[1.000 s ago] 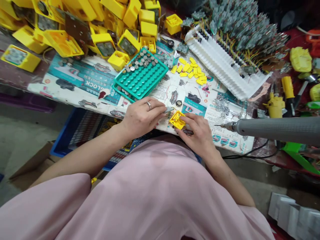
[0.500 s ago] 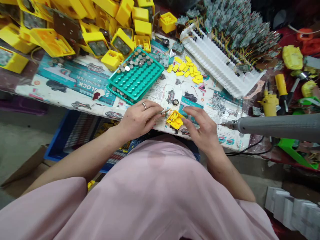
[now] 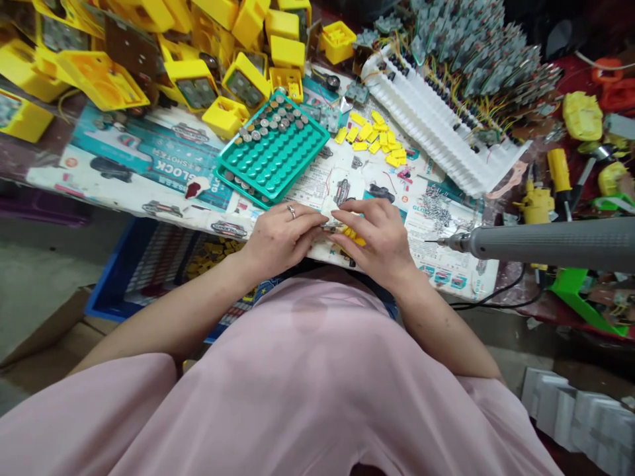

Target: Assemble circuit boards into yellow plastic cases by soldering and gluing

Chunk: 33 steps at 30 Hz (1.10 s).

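Fingers of the left hand (image 3: 280, 235) are pinched together; whatever sits at their tips is too small to make out. Facing them, the right hand's (image 3: 380, 238) thumb and forefinger stand apart. Half a second ago this hand was clear of the yellow case (image 3: 353, 234), to its right; now it reaches over it, nearly meeting the left fingertips. I judge that the work has shifted to that meeting point. The case lies on the bench (image 3: 198, 215) beneath the right fingers, mostly covered; contact is unclear. Beyond the left fingers is the green tray (image 3: 292, 165) of metal discs (image 3: 270, 123); beyond the right, small yellow tabs (image 3: 380, 140).
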{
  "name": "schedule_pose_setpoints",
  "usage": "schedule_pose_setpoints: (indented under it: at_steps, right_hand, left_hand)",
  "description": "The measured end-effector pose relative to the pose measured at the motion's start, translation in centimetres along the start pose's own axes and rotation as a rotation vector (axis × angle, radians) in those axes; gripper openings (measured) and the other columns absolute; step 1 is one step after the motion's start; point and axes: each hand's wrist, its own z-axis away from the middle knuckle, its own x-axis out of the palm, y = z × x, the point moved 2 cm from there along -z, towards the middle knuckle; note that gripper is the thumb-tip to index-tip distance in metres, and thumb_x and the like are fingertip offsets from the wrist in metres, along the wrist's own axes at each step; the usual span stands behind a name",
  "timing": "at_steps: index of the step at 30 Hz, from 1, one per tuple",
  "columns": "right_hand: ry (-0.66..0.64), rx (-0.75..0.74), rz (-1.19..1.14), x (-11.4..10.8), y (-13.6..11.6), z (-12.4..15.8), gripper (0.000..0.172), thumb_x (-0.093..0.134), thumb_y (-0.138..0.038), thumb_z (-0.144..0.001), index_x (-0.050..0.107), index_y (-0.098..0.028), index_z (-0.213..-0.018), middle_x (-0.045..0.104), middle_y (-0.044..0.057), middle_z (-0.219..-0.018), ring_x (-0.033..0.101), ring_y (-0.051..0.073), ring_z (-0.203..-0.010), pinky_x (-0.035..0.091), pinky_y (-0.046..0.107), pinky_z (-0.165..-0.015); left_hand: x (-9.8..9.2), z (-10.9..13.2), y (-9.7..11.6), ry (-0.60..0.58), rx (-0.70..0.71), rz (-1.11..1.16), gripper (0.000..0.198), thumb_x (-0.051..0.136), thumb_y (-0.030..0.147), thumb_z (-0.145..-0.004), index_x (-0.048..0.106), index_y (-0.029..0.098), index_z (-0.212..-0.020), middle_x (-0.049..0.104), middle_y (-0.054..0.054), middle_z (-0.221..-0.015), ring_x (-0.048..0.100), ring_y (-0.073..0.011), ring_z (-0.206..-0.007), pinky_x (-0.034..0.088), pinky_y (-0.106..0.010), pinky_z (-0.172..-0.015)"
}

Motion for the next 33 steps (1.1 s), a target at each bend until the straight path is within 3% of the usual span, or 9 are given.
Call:
schedule_pose_setpoints:
  at_steps: [5,10,18,22,28,33]
  right_hand:
    - [0.048,-0.027,-0.013,-0.8,0.3,-0.2,0.032,0.058,-0.046,-0.095,0.067,-0.025,-0.117,0.073,0.006,-0.113,0.064,0.022,-0.104,0.051,0.04,-0.093]
    - [0.116,0.073,-0.013,-2.2,2.2,0.3,0.028,0.046,-0.024,-0.1,0.066,-0.025,-0.12,0.072,0.007,-0.116,0.066,0.019,-0.11,0.054,0.036,-0.095]
    - [-0.192,0.025,0.024,0.3,3.6,-1.1,0.04,0.043,-0.011,-0.096,0.065,-0.023,-0.127,0.066,0.008,-0.131,0.059,0.023,-0.113,0.047,0.042,-0.103]
    - [-0.251,0.043,0.015,0.3,3.5,-1.9,0.041,0.047,-0.009,-0.092,0.066,-0.022,-0.125,0.067,0.009,-0.122,0.056,0.023,-0.107,0.047,0.039,-0.097]
    - [-0.219,0.11,-0.061,0.0,4.1,-2.1,0.024,0.053,-0.018,-0.091,0.071,-0.021,-0.107,0.066,0.009,-0.107,0.058,0.024,-0.102,0.049,0.039,-0.092]
    - [-0.081,0.187,-0.207,-0.7,4.1,-1.3,0.015,0.061,-0.018,-0.088,0.069,-0.018,-0.101,0.07,0.005,-0.094,0.063,0.018,-0.087,0.052,0.034,-0.082]
  left_hand:
    - [-0.2,-0.6,0.4,0.081,0.077,-0.137,0.02,0.05,0.021,-0.095,0.069,0.016,-0.097,0.074,-0.007,-0.089,0.07,-0.0192,-0.081,0.057,-0.032,-0.075]
    - [-0.3,-0.7,0.3,0.145,0.159,-0.177,0.015,0.053,0.018,-0.093,0.067,0.015,-0.095,0.073,-0.006,-0.086,0.068,-0.0176,-0.078,0.056,-0.029,-0.072]
    - [-0.6,-0.5,0.2,0.165,0.186,-0.151,0.014,0.059,0.015,-0.089,0.067,0.013,-0.101,0.075,-0.007,-0.094,0.069,-0.0172,-0.083,0.057,-0.027,-0.077]
    - [-0.5,-0.6,0.2,0.163,0.181,-0.142,0.014,0.06,0.014,-0.088,0.067,0.013,-0.1,0.075,-0.007,-0.093,0.07,-0.0174,-0.081,0.057,-0.028,-0.075]
    - [-0.5,-0.6,0.2,0.183,0.209,-0.145,0.012,0.06,0.011,-0.087,0.067,0.014,-0.096,0.075,-0.006,-0.089,0.069,-0.0172,-0.079,0.057,-0.028,-0.072]
    - [-0.6,-0.6,0.1,0.207,0.217,-0.105,0.014,0.058,0.009,-0.087,0.067,0.015,-0.096,0.075,-0.005,-0.088,0.069,-0.0164,-0.079,0.056,-0.027,-0.071]
